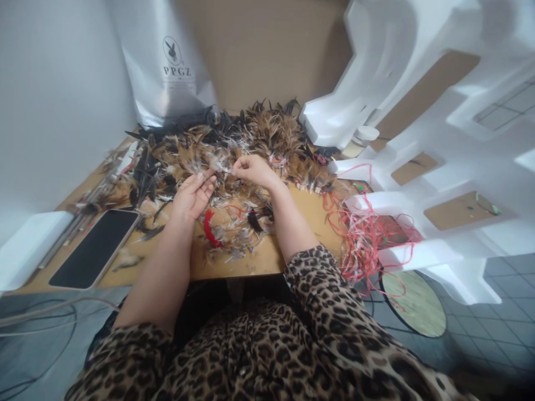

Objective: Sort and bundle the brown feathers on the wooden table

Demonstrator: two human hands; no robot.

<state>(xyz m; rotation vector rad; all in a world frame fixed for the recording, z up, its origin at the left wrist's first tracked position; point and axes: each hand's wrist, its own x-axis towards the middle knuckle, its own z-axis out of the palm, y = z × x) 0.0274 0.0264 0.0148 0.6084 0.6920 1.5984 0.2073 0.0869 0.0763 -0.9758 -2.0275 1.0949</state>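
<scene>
Over the feather heap, my left hand (pixel 193 195) is turned partly palm up, thumb and fingers closed on a feather with pale fluff (pixel 219 160). Just to its right, my right hand (pixel 253 169) pinches at the fluffy side of the same feather; the exact spot between its fingertips is too small to make out. Brown feathers (pixel 276 131) and black feathers (pixel 146 172) are piled behind and around both hands. Nearer me on the table (pixel 251 264) lie a red strip (pixel 211 228) and loose feather bits (pixel 238 239).
A phone (pixel 95 248) and a white box (pixel 35 248) lie at the left. Tangled pink ribbon (pixel 368 239) hangs over the table's right edge beside white foam packing (pixel 455 128). A lidded jar (pixel 360 140) stands there, and a silver bag (pixel 167 67) stands behind.
</scene>
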